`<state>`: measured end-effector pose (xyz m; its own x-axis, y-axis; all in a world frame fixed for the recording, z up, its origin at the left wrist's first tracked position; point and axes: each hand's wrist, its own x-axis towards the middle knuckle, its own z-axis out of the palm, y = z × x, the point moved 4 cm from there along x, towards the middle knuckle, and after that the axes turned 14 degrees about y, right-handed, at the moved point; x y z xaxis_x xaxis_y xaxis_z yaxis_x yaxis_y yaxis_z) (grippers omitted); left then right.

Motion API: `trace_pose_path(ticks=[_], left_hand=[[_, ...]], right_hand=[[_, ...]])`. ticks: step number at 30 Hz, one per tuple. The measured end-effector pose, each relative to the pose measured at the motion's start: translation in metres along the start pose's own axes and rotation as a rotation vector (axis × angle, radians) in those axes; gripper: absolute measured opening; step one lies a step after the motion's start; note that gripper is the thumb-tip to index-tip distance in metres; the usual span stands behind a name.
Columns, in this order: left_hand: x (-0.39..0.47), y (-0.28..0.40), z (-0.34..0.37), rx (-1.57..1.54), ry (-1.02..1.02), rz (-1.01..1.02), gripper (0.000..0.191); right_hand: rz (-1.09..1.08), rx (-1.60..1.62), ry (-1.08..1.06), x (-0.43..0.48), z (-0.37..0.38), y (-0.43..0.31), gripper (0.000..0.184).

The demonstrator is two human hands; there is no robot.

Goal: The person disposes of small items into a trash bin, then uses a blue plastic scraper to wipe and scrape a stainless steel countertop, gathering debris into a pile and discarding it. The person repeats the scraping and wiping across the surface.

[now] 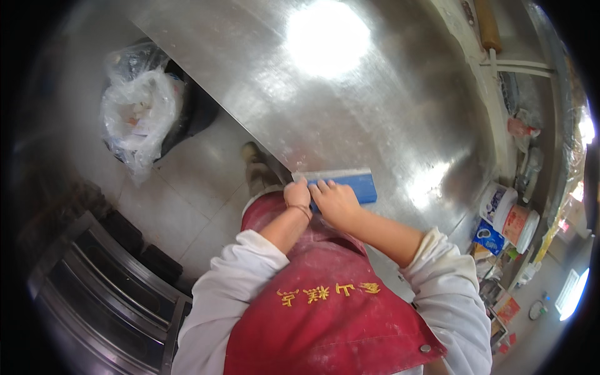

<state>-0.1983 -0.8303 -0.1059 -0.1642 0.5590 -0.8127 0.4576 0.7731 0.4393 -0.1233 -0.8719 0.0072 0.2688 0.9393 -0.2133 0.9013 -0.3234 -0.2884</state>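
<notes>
At the near corner of a stainless steel worktable (300, 126), both hands are on a wide scraper (363, 187) with a blue body and a pale straight edge facing away from me. My right hand (336, 199) grips its blue part, fingers curled over the top. Close against it, my left hand (297, 193) is closed around the scraper's left end, a thin band at the wrist. The fingers hide that end. A maroon apron (323, 323), dusted with white powder and bearing embroidered writing, hangs just below the hands.
A bin lined with a clear plastic bag (140, 122) stands on the tiled floor at left. Metal oven-like equipment (117, 290) is at lower left. Along the right wall are a rolling pin (487, 26), labelled plastic tubs (518, 225) and a blue packet (488, 236).
</notes>
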Motion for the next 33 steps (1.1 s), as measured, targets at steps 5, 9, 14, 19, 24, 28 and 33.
trace_pose_path(ticks=[5,9,14,19,24,28,33], left_hand=[[0.014,0.021,0.006,0.033,0.005,0.177,0.037],[0.043,0.076,0.022,-0.087,-0.052,0.138,0.024],[0.024,0.105,0.023,-0.564,-0.222,0.22,0.022],[-0.034,0.056,0.031,-0.379,-0.364,0.22,0.023],[-0.096,-0.013,0.037,0.068,-0.683,0.032,0.026],[-0.122,-0.025,0.034,0.515,-1.081,-0.008,0.026],[-0.094,0.014,0.008,0.549,-1.142,0.056,0.022]], right_hand=[[-0.006,-0.008,0.097,0.019,-0.005,0.003,0.033],[-0.04,0.019,0.314,0.066,-0.019,0.018,0.036],[0.059,0.046,0.643,0.036,-0.039,0.026,0.055],[1.118,1.15,1.079,-0.067,-0.017,0.055,0.077],[1.385,1.599,1.406,-0.131,0.011,0.07,0.082],[1.447,1.541,1.453,-0.192,0.039,0.089,0.066],[1.835,1.074,1.657,-0.321,0.07,0.075,0.059]])
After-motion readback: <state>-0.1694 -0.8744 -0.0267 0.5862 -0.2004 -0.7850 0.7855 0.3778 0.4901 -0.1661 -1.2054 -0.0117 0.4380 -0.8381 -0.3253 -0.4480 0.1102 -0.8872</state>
